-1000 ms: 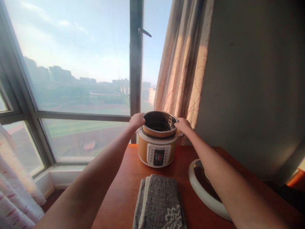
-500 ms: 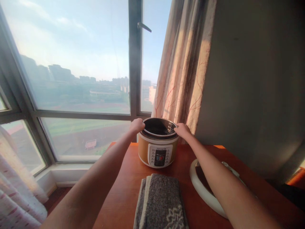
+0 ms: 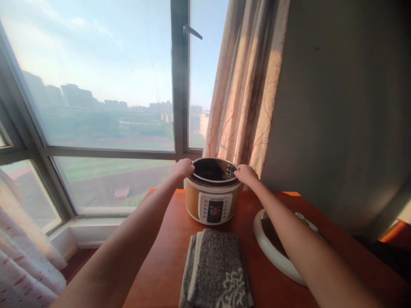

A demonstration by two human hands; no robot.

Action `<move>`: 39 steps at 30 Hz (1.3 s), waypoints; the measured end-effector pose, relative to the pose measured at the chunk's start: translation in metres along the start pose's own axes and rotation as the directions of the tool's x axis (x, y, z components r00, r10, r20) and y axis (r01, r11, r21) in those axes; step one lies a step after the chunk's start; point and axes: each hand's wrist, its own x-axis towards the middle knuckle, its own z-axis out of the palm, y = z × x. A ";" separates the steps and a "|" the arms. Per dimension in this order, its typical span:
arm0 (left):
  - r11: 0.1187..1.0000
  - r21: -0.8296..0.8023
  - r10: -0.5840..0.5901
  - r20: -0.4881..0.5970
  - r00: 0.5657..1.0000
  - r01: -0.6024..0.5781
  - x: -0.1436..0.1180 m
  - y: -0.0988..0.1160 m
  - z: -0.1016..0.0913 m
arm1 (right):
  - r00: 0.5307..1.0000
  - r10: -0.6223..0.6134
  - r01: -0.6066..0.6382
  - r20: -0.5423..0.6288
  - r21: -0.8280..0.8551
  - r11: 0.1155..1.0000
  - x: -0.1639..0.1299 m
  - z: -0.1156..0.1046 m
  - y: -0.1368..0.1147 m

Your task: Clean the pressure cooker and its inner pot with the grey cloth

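A rice cooker (image 3: 194,201) with a tan body and a white control panel stands on the wooden table. In its top sits a dark inner pot (image 3: 210,171), its metal rim showing above the body and pale level marks inside on the right. My left hand (image 3: 184,168) is closed on the rim at the left side. On the opposite side my right hand (image 3: 245,174) pinches the rim, thumb toward the inside. The far fingers of both hands are partly hidden. How high the pot sits in the cooker I cannot tell exactly.
A folded grey cloth (image 3: 215,263) lies in front of the cooker on the table (image 3: 147,269). A round white-rimmed lid (image 3: 272,252) rests to the right, partly behind my right forearm. Behind stand the window (image 3: 180,107) and a curtain (image 3: 244,94).
The view has shifted slightly. Both hands keep their hold on the pot's rim, and the pot shows no clear movement relative to the cooker.
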 end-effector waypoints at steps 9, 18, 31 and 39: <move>0.999 -0.036 -0.020 -0.025 0.999 0.019 -0.011 -0.003 0.007 | 1.000 0.017 -0.017 -0.005 -0.015 1.000 -0.020 -0.003 0.002; 0.997 -0.072 -0.027 -0.031 0.999 0.025 -0.032 0.001 0.000 | 1.000 0.024 -0.025 -0.020 -0.010 1.000 -0.042 -0.005 0.007; 0.992 -0.121 -0.035 -0.031 0.999 0.031 -0.054 0.003 -0.003 | 0.998 0.035 -0.035 -0.046 0.009 0.999 -0.071 -0.009 0.013; 0.992 -0.128 -0.017 -0.034 0.999 0.013 -0.054 0.001 -0.001 | 0.997 0.043 -0.041 -0.063 0.039 0.998 -0.072 -0.008 0.014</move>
